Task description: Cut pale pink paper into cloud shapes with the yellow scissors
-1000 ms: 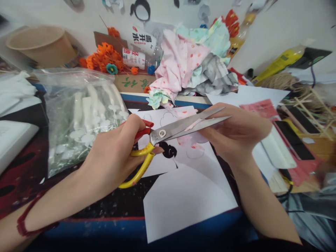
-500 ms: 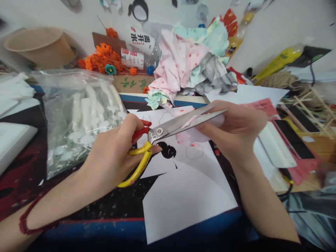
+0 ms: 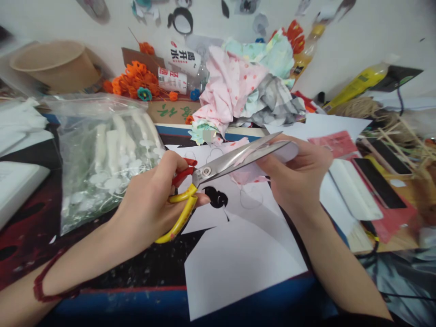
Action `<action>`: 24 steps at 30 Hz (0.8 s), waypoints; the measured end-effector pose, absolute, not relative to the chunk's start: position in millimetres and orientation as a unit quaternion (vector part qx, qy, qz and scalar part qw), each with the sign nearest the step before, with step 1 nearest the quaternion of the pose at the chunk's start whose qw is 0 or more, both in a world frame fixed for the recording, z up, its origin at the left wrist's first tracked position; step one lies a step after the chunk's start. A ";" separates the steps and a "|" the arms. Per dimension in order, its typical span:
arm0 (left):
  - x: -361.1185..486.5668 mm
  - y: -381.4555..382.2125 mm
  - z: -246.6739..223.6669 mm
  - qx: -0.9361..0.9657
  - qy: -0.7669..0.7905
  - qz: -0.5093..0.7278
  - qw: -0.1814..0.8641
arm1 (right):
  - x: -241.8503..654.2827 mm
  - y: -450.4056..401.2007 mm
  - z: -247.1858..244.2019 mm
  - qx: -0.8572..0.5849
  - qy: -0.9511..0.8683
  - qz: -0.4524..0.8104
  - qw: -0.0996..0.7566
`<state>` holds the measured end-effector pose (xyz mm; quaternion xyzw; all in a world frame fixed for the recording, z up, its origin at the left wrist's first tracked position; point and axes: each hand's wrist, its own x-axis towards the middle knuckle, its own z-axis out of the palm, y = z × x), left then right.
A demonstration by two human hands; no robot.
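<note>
Fingers of the left hand (image 3: 145, 202) wrapped the scissors (image 3: 206, 172), blades slightly parted over pink fabric (image 3: 250, 175) above white paper (image 3: 245, 261); the right hand (image 3: 301, 175) pinched its edge, with slow turning advisable.

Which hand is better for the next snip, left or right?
Left, I'd say. The left hand holds the scissors by their handles, blades open. The right hand is busy holding a pale piece near the blade tips.
</note>
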<state>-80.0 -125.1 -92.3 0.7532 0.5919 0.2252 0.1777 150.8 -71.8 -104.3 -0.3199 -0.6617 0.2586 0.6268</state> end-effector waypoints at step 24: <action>-77.7 -128.5 -99.5 0.721 0.602 0.234 0.250 | 146.1 -79.6 -99.3 -0.277 -0.680 0.242 0.634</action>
